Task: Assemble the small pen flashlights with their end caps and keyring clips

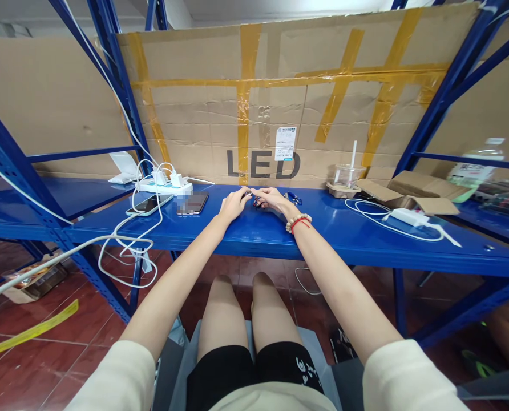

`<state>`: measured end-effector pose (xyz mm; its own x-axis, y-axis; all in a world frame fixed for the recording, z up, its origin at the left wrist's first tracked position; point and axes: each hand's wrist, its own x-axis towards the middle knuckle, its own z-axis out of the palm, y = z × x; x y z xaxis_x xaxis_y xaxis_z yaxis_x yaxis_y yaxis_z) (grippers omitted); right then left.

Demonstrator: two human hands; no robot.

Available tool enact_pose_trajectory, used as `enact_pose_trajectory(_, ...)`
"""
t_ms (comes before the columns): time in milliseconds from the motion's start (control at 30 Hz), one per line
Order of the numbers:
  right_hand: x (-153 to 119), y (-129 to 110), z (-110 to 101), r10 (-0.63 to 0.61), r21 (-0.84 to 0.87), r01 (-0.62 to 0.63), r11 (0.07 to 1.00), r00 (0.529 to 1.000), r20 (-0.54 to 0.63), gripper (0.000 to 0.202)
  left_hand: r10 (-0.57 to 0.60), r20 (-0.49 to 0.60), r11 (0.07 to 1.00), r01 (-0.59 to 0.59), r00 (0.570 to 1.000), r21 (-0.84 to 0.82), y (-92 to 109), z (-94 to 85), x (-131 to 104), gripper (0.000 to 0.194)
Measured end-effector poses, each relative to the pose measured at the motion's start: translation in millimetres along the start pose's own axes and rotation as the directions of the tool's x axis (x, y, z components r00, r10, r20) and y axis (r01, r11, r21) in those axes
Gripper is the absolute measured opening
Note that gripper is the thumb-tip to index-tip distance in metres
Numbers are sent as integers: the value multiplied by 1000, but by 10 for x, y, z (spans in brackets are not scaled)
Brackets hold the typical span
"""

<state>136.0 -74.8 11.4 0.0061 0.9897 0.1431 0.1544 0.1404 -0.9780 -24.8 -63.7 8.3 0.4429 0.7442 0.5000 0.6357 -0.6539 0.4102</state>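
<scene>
Over the far middle of the blue shelf top [254, 228], my left hand [234, 204] and my right hand [272, 198] meet at their fingertips. Both are closed in a pinch around a small dark, shiny piece [249, 193], too small to name and partly covered by the fingers. Beneath my right hand lies a little cluster of dark blue and reddish bits [258, 203], mostly hidden. Several small blue items [294, 198] rest just right of that hand. A beaded bracelet [299, 221] with a red string circles my right wrist.
Two phones [192, 203] [149, 205] and a white power strip [164, 186] with looping cables sit at left. To the right are a plastic cup with straw [348, 174], an opened cardboard box [412, 188] and a white adapter [408, 217]. Taped cardboard [194, 114] stands behind.
</scene>
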Motion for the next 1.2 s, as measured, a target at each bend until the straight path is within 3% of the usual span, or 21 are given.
enact_pose_trajectory(267, -32, -44, 17, -33, 102, 27, 994, 998, 59, 19, 22, -48, 1000, -22, 999, -7, 13, 12, 3, 30)
enact_pose_trajectory(733, -45, -30, 44, 27, 1, -27, 1000, 1000, 13, 13, -102, -4, 994, 102, 995, 35, -56, 107, 34, 26)
enact_pose_trajectory(1200, -53, -22, 51, 20, -33, -21, 999, 999, -25, 15, -102, -1, 994, 102, 995, 33, -81, 123, 36, 21)
